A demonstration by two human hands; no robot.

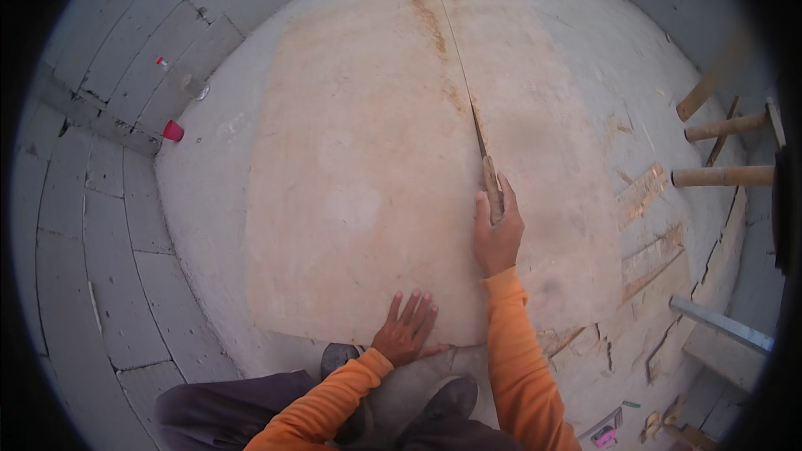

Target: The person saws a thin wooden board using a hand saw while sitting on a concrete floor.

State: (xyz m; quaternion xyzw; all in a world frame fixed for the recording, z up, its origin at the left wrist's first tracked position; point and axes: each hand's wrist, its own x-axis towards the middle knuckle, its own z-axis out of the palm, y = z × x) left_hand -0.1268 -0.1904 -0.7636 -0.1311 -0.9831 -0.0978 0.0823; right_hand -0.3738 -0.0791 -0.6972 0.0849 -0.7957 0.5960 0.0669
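A large pale plywood sheet lies flat on the floor in front of me. My right hand is closed round the wooden handle of a handsaw, right of the sheet's middle. The narrow, dark blade points away from me and meets a thin straight line running to the far edge. Brownish sawdust is scattered beside this line. My left hand lies flat with fingers spread on the sheet's near edge, holding nothing.
Grey block walls enclose the floor. Wooden poles and a metal bar stick out at the right. Wood scraps lie beside the sheet. A red cup is by the left wall. My shoes are close to the near edge.
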